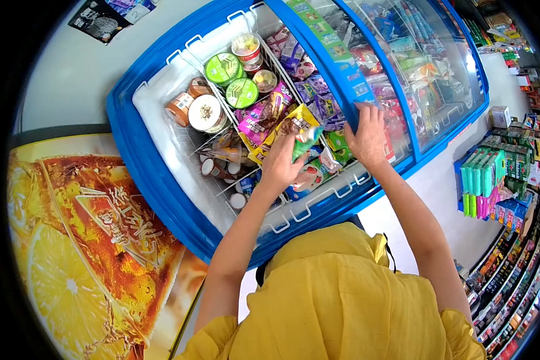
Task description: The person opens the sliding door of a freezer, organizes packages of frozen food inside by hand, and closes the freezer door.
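Observation:
My left hand [280, 163] reaches into the open part of a chest freezer, its fingers closed on a green ice cream packet [306, 143]. Beneath that packet lie yellow ice cream packets [303, 115] and purple ones [255, 127]. My right hand [367, 139] grips the blue-framed edge of the sliding freezer lid [336, 78], thumb on the near side and fingers over the frame. Green-lidded ice cream tubs [224, 68] and a white-lidded tub [204, 113] stand left of the packets, in a white wire basket [189, 57].
The freezer's blue rim [141, 174] surrounds the baskets, with frost along the inner left wall. More packets show through the glass on the right. A poster with lemon slices [72, 282] is at the left. Shelves of small packaged goods [510, 180] stand at the right.

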`<state>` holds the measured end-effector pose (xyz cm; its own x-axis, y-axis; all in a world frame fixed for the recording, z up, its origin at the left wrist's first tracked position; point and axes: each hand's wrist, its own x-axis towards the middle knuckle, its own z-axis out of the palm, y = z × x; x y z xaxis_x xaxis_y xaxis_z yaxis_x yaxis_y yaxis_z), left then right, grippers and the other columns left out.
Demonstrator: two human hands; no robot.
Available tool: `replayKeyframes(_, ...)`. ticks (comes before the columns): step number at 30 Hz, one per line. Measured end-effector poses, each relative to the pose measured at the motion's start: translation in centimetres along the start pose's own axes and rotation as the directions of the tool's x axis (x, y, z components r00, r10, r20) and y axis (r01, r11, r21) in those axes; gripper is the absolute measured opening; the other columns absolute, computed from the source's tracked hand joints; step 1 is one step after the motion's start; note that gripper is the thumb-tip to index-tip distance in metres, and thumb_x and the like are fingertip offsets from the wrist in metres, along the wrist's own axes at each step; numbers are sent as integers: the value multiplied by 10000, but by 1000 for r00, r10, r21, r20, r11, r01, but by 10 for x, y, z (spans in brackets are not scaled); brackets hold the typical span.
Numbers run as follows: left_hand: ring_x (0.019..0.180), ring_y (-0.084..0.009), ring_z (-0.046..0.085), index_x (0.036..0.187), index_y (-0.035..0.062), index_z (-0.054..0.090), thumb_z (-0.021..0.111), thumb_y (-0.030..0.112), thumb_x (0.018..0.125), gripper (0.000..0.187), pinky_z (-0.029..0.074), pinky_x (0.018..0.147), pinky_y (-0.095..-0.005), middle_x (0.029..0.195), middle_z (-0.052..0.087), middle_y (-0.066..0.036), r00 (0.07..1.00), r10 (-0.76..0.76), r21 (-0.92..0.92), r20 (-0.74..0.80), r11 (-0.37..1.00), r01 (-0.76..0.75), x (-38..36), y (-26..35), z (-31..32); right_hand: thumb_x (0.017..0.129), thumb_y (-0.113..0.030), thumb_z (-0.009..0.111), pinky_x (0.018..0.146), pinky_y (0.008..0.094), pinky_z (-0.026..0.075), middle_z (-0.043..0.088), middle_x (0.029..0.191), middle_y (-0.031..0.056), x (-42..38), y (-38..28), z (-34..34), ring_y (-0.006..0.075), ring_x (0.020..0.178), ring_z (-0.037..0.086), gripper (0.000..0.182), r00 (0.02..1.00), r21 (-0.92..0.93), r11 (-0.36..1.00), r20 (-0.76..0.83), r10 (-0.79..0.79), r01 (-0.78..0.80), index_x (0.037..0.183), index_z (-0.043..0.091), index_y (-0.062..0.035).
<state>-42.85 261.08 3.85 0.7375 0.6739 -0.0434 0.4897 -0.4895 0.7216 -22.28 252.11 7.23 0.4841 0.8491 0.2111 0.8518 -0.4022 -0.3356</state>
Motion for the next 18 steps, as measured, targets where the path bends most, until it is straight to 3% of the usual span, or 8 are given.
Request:
replayKeyframes(3, 920, -316, 512, 1291, 103, 508, 723, 132, 706, 624, 447, 773, -409, 1000, 508, -114, 987, 109, 22, 122, 993, -112, -17, 7, 0, 743, -140, 678, 922, 456, 385, 484, 1129, 175, 0, 1, 1, 357, 1050, 455, 515, 1000, -3, 1000, -5, -6, 6, 1193, 468, -8)
replayKeyframes(6, 894, -304, 503, 1341, 141, 484, 732, 134, 693, 694, 431, 751, -401, 1036, 506, -91, 976, 213, 435, -43, 884, -173, -28, 6, 37, 742, -136, 679, 922, 456, 385, 488, 1123, 177, 1, 2, 1, 356, 1049, 456, 507, 1000, -1, 1000, -20, -20, 20, 1187, 473, -7)
replayKeyframes(7, 943, -297, 506, 1339, 156, 493, 729, 139, 715, 667, 422, 784, -395, 1080, 504, -86, 988, 151, 491, 18, 860, -140, -30, 6, 48, 741, -134, 679, 923, 456, 384, 490, 1121, 178, 0, 1, 1, 356, 1049, 456, 505, 999, 2, 1000, -25, -26, 26, 1185, 475, -6)
replayKeyframes(10, 1009, -302, 497, 1352, 156, 478, 731, 148, 731, 671, 417, 834, -418, 1131, 503, -105, 991, 98, 379, 95, 917, -127, -43, 9, 59, 742, -130, 678, 925, 457, 384, 492, 1119, 181, 0, 1, 0, 358, 1050, 456, 500, 1000, 16, 1000, -9, -3, 3, 1182, 477, -4)
replayKeyframes(11, 1076, -317, 478, 1314, 147, 492, 724, 144, 747, 613, 406, 882, -434, 1207, 476, -126, 986, 37, 250, 160, 965, -76, -45, 2, 63, 742, -130, 678, 924, 457, 384, 491, 1120, 182, 1, 1, 0, 359, 1049, 456, 499, 1000, 10, 1000, -14, -4, 5, 1181, 477, -3)
replayKeyframes(14, 1100, -335, 461, 1241, 131, 515, 718, 128, 745, 536, 408, 890, -445, 1253, 443, -134, 996, 62, 254, 65, 964, -77, -45, -22, 62, 743, -131, 677, 924, 458, 385, 488, 1120, 185, 0, 0, 1, 361, 1048, 456, 497, 1000, 5, 1000, -20, -8, 8, 1178, 477, 1)
replayKeyframes(15, 1064, -324, 475, 1139, 112, 541, 700, 176, 750, 425, 415, 868, -425, 1167, 473, -107, 995, 100, 273, -23, 958, -90, -47, -21, 57, 744, -131, 677, 924, 458, 384, 487, 1120, 186, 0, 0, 1, 362, 1048, 455, 495, 1000, 5, 1000, -21, -8, 8, 1177, 478, 3)
replayKeyframes(18, 1034, -319, 477, 1117, 130, 554, 698, 174, 753, 394, 413, 860, -432, 1099, 477, -102, 991, 31, 241, 130, 969, -61, -53, -25, 56, 745, -130, 674, 928, 458, 383, 483, 1123, 186, 0, 0, 0, 362, 1047, 455, 494, 1000, 11, 1000, -6, -6, 6, 1177, 477, 7)
